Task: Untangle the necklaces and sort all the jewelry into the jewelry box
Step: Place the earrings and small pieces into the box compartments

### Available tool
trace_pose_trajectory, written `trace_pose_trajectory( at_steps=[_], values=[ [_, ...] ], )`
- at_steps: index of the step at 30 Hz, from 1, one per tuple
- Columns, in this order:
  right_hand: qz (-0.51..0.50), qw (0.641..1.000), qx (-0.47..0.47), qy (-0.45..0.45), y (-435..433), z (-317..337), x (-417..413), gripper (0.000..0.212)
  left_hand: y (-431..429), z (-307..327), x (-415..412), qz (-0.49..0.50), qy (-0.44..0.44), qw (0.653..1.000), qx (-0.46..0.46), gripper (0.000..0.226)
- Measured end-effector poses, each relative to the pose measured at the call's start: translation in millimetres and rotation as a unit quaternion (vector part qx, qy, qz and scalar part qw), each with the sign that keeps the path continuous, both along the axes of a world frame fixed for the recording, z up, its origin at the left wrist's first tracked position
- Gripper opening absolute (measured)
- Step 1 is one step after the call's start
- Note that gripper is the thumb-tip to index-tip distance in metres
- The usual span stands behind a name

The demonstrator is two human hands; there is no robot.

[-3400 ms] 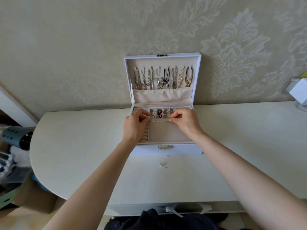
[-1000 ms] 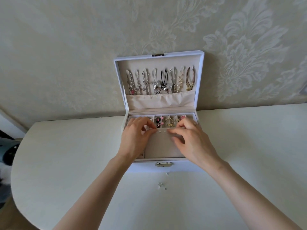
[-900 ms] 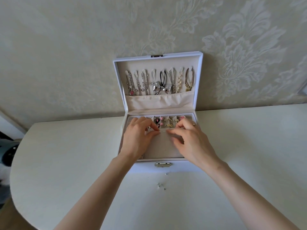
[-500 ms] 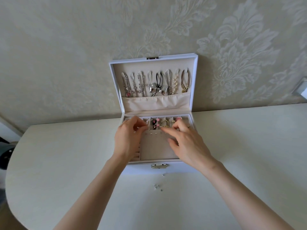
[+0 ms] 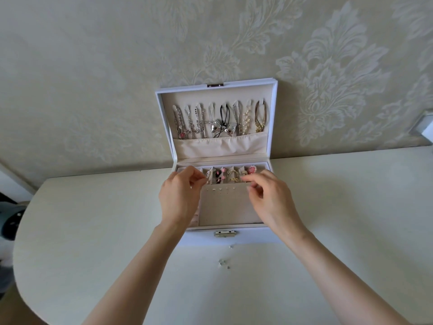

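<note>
The white jewelry box (image 5: 248, 238) stands open against the wall. Several necklaces (image 5: 218, 123) hang inside its raised lid (image 5: 216, 86). Rings and earrings (image 5: 230, 177) fill the back compartments of the tray. A short row of studs (image 5: 220, 189) sits along the top of the beige panel (image 5: 228, 209). My left hand (image 5: 180, 199) hovers over the tray's left side with thumb and forefinger tips together; anything between them is too small to see. My right hand (image 5: 273, 199) hovers over the right side, fingers loosely curled, with nothing visible in it.
A few tiny loose pieces (image 5: 223, 263) lie on the white table (image 5: 93, 231) just in front of the box latch (image 5: 225, 233), one more (image 5: 231, 246) closer to it. The table's rounded left edge drops to clutter on the floor. A white object (image 5: 425, 127) shows at the far right.
Both hands have lifted off the beige stud panel and moved apart to either side, uncovering the row of studs. The camera has shifted slightly.
</note>
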State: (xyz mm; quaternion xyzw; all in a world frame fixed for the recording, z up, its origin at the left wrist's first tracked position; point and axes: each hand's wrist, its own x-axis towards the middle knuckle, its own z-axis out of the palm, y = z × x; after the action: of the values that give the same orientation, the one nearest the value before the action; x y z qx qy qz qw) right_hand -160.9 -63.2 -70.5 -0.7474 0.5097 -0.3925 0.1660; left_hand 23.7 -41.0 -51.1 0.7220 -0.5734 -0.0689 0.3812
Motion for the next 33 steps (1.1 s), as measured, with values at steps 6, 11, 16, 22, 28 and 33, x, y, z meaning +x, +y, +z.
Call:
trace_pose_trajectory(
  at_steps=[6,11,16,22,28,33],
  values=[
    [-0.008,1.000,-0.007,-0.007,-2,-2,0,0.026,7,0,-1,-0.007,-0.026,0.999,-0.041,0.004],
    [-0.022,1.000,-0.008,-0.017,-2,-3,1,0.024,-8,-2,-26,-0.102,-0.057,0.993,-0.013,0.004],
    [-0.037,0.998,-0.006,-0.040,-4,-2,0,0.025,-23,-7,-45,-0.141,-0.082,0.987,-0.001,0.003],
    [-0.045,0.998,-0.009,-0.049,-3,-1,0,0.024,-28,-9,-46,-0.157,-0.137,0.978,-0.029,0.006],
    [-0.048,0.998,-0.004,-0.042,-3,-1,1,0.023,-28,-9,-44,-0.158,-0.167,0.972,-0.050,0.008],
    [-0.046,0.998,-0.007,-0.042,-2,0,0,0.023,-29,-9,-42,-0.158,-0.148,0.976,-0.028,0.008]
  ],
)
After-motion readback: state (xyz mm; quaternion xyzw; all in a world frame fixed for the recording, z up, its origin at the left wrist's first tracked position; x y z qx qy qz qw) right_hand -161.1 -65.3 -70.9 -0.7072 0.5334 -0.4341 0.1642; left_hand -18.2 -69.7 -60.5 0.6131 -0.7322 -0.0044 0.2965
